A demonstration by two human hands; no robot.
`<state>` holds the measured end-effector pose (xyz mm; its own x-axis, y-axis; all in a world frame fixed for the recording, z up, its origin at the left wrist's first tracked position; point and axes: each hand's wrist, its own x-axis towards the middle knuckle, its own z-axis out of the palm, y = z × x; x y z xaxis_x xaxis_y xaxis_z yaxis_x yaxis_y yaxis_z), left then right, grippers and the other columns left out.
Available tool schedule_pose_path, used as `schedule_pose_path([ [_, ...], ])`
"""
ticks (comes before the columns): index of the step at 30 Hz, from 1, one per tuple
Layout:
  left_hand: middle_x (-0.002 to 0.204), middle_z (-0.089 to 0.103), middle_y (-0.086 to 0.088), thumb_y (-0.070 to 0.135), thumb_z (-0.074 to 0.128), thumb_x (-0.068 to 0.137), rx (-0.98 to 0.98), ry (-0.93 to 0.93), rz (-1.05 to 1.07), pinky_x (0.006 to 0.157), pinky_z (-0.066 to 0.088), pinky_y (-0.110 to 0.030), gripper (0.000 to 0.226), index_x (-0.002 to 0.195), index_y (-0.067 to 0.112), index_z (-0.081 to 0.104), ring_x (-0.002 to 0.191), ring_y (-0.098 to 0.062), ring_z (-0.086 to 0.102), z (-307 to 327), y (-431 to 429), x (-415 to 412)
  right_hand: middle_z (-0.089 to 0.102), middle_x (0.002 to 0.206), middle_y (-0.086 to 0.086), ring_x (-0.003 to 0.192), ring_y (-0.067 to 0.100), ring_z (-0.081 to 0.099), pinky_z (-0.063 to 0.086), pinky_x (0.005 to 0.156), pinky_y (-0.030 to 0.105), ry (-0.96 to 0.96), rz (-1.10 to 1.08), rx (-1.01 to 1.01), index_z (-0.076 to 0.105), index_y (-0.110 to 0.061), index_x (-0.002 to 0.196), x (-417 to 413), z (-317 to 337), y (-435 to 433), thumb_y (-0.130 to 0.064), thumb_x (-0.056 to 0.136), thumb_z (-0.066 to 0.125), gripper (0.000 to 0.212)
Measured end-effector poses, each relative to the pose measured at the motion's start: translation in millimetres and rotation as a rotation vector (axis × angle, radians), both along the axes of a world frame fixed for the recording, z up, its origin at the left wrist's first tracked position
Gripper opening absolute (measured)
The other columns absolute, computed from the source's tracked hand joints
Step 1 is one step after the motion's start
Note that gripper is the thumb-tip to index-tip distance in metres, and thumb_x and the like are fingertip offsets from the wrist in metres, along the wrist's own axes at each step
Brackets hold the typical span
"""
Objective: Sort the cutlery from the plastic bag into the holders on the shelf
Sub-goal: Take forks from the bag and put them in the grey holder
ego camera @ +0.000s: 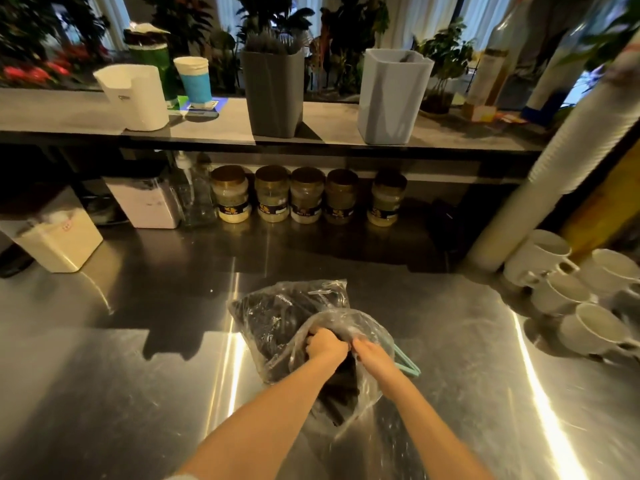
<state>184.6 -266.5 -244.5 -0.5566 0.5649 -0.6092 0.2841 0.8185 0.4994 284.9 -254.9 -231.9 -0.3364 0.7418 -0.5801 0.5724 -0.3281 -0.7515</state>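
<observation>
A clear plastic bag [277,317] full of black cutlery lies on the steel counter [121,358] in front of me. My left hand [323,344] grips the bag's plastic at its near opening. My right hand [369,353] is beside it, its fingers hidden inside the bag's mouth. On the shelf [214,128] above stand a dark grey holder [273,95] packed with black cutlery, a light grey holder [391,98] with one dark piece showing at its rim, and a white holder [133,95] at the left.
Several spice jars [304,195] line the wall under the shelf. White mugs [568,296] and a tall stack of paper cups [554,168] stand at the right. A white bin [59,244] and a white box [145,202] sit at the left.
</observation>
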Motion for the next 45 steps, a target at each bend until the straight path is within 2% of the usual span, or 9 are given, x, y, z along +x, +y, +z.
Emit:
schedule_pose_path([
  [3,0.141,0.038,-0.022,0.030,0.066,0.086,-0.010,0.132,-0.009,0.104,0.040,-0.037,0.081,0.143,-0.005,0.021,0.130,-0.033,0.042,-5,4,12,0.051,0.135,0.009,0.123,0.023,0.048,0.037,0.102,0.035,0.015,-0.041,-0.060,0.051,-0.014,0.127,3,-5,4,-0.032,0.102,0.032,0.036],
  [8,0.123,0.060,-0.011,0.025,0.066,0.086,-0.007,0.174,-0.022,0.091,0.049,-0.036,0.043,0.124,0.006,0.057,0.114,-0.027,0.057,-11,1,9,0.064,0.111,0.012,0.093,0.020,0.055,0.047,0.084,0.035,0.056,-0.127,-0.166,0.057,-0.008,0.120,4,-14,8,-0.034,0.101,0.036,0.039],
  [14,0.127,0.058,-0.013,0.029,0.064,0.086,-0.032,-0.032,0.058,0.093,0.047,-0.035,0.051,0.129,0.004,0.050,0.117,-0.029,0.056,-12,-2,2,0.059,0.124,0.012,0.113,0.027,0.057,0.046,0.092,0.034,0.006,-0.079,-0.171,0.050,-0.010,0.127,-4,-12,10,-0.035,0.102,0.035,0.039],
  [19,0.133,0.053,-0.015,0.012,0.048,0.096,0.044,-0.279,0.016,0.084,0.043,-0.024,0.039,0.133,-0.002,0.047,0.123,-0.027,0.051,-8,-4,-14,0.061,0.103,0.004,0.092,0.019,0.057,0.045,0.065,0.019,0.071,-0.102,-0.171,0.056,-0.008,0.121,-3,-12,9,-0.029,0.102,0.037,0.034],
  [28,0.079,0.059,-0.013,0.008,0.049,0.095,0.076,-0.584,0.140,0.059,0.048,-0.031,0.008,0.090,0.004,0.053,0.067,-0.022,0.058,9,-41,-39,0.057,0.127,0.014,0.097,0.020,0.055,0.043,0.067,0.024,0.044,-0.083,-0.144,0.047,-0.003,0.132,-8,-9,6,-0.027,0.102,0.036,0.040],
  [34,0.085,0.065,-0.018,0.003,0.048,0.096,0.126,-0.765,0.194,0.066,0.058,-0.033,0.021,0.112,-0.008,0.055,0.074,-0.026,0.065,13,-54,-31,0.060,0.096,0.008,0.073,0.014,0.056,0.042,0.058,0.021,0.036,-0.064,-0.138,0.053,0.002,0.124,-16,-10,-3,-0.024,0.103,0.035,0.039],
  [38,0.070,0.058,-0.012,0.002,0.041,0.097,0.123,-0.854,0.224,0.059,0.049,-0.030,0.017,0.090,-0.002,0.057,0.061,-0.020,0.055,24,-61,-28,0.064,0.098,0.012,0.068,0.013,0.054,0.041,0.060,0.023,0.037,-0.059,-0.160,0.057,0.001,0.120,-21,3,-8,-0.025,0.102,0.034,0.039],
  [42,0.064,0.051,-0.008,0.004,0.042,0.098,0.130,-0.853,0.222,0.043,0.044,-0.022,0.018,0.084,0.001,0.053,0.052,-0.013,0.048,35,-76,-28,0.067,0.094,0.008,0.074,0.016,0.063,0.048,0.071,0.029,0.202,-0.054,-0.289,0.060,-0.004,0.108,-17,10,-20,-0.037,0.100,0.041,0.039],
  [45,0.063,0.051,-0.005,0.005,0.044,0.097,0.145,-0.780,0.083,0.046,0.043,-0.021,0.017,0.085,0.005,0.056,0.051,-0.011,0.048,45,-91,-27,0.063,0.068,0.006,0.049,0.013,0.054,0.046,0.061,0.029,0.431,-0.071,-0.485,0.063,-0.002,0.093,-16,9,-32,-0.038,0.093,0.054,0.037],
])
